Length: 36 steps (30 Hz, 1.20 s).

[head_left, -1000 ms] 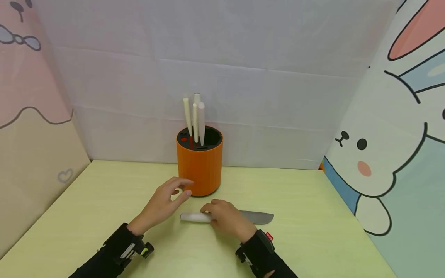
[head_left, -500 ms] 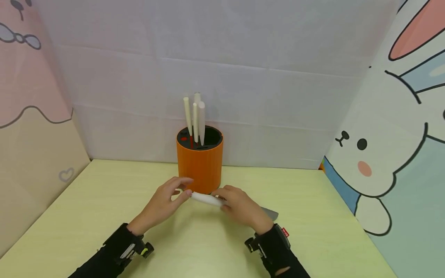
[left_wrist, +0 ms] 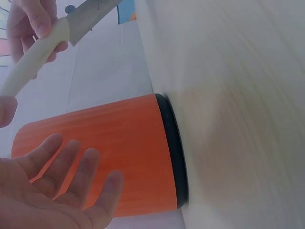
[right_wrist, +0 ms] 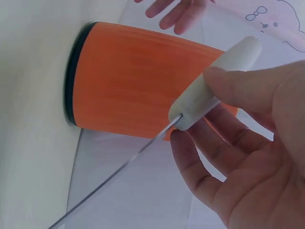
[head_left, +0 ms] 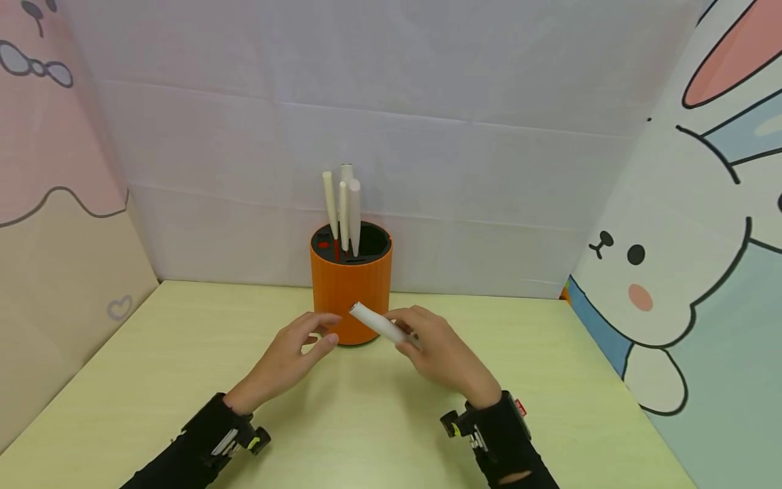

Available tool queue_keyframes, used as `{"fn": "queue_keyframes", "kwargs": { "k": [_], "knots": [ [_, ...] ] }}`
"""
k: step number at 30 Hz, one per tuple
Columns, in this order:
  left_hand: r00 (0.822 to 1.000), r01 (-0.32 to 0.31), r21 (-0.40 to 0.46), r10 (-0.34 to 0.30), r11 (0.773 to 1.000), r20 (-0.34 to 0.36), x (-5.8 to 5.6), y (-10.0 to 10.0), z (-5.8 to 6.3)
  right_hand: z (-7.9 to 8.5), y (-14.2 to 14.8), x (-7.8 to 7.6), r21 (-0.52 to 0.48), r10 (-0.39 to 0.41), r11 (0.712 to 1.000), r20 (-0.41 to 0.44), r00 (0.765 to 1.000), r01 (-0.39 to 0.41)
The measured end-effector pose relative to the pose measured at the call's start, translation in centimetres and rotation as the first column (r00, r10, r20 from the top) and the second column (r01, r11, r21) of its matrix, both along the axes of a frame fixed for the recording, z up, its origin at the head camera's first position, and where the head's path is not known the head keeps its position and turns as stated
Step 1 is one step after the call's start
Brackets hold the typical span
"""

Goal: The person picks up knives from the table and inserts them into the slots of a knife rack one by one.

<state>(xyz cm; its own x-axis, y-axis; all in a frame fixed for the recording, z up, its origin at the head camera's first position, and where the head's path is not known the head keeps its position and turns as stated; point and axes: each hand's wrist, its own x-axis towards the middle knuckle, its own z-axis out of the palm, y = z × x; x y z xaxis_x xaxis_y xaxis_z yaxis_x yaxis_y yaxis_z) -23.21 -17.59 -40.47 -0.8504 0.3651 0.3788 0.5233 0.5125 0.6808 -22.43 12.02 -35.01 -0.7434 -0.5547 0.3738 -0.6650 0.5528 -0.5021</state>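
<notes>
A knife with a white handle [head_left: 377, 322] is held off the table by my right hand [head_left: 442, 350], thumb on one side of the handle and fingers on the other. Its blade [right_wrist: 116, 171] shows edge-on in the right wrist view, and part of it [left_wrist: 93, 16] at the top of the left wrist view. Beside the front left of the orange knife block [head_left: 351, 292] is my left hand [head_left: 287, 356], fingers spread and loosely bent, holding nothing. Several white handles [head_left: 354, 217] stick up from slots in the block's black top [head_left: 373, 244].
The pale yellow table [head_left: 201, 339] meets a white cloth backdrop [head_left: 464, 204] behind the block. Printed cartoon panels, with a rabbit [head_left: 666, 272] on the right, flank both sides.
My right hand has lifted the knife from the table and moved it up and to the right, tilting the handle end upward. The left hand stays put.
</notes>
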Motion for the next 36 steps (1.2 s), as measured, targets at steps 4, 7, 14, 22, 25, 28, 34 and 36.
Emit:
{"fn": "queue_keyframes", "kwargs": {
  "k": [4,7,14,22,25,28,34,36],
  "knots": [
    [1.000,0.003,-0.003,-0.003,1.000,0.005,0.0,0.0,0.0,0.6,0.2,0.1,-0.046,-0.019,0.999,-0.023,1.000,0.018],
    [1.000,0.003,-0.009,-0.003,1.000,0.002,0.0,0.0,0.0,1.2,0.4,0.3,-0.099,-0.018,0.995,-0.053,0.998,0.013],
    [1.000,0.008,-0.014,-0.008,1.000,0.000,0.1,0.1,0.0,1.7,0.5,0.5,-0.212,-0.013,0.977,-0.084,0.996,-0.006],
    [1.000,0.018,-0.004,-0.018,1.000,0.014,0.2,0.2,0.0,2.2,0.5,0.8,-0.341,-0.047,0.940,-0.071,0.996,0.020],
    [0.999,0.023,0.000,-0.023,1.000,0.023,0.2,0.2,0.0,2.2,0.5,0.9,-0.384,-0.053,0.923,-0.036,0.998,0.035],
    [0.999,0.024,0.003,-0.024,1.000,0.029,0.2,0.2,-0.1,2.3,0.4,1.0,-0.417,-0.045,0.908,0.002,0.999,0.042],
    [1.000,0.017,-0.004,-0.017,1.000,0.026,0.0,0.2,-0.2,2.7,0.1,1.4,-0.477,-0.016,0.878,0.056,0.998,0.041],
    [1.000,0.015,-0.004,-0.015,1.000,0.027,0.0,0.2,-0.3,2.8,0.1,1.5,-0.497,-0.004,0.867,0.069,0.998,0.038]
  ]
}}
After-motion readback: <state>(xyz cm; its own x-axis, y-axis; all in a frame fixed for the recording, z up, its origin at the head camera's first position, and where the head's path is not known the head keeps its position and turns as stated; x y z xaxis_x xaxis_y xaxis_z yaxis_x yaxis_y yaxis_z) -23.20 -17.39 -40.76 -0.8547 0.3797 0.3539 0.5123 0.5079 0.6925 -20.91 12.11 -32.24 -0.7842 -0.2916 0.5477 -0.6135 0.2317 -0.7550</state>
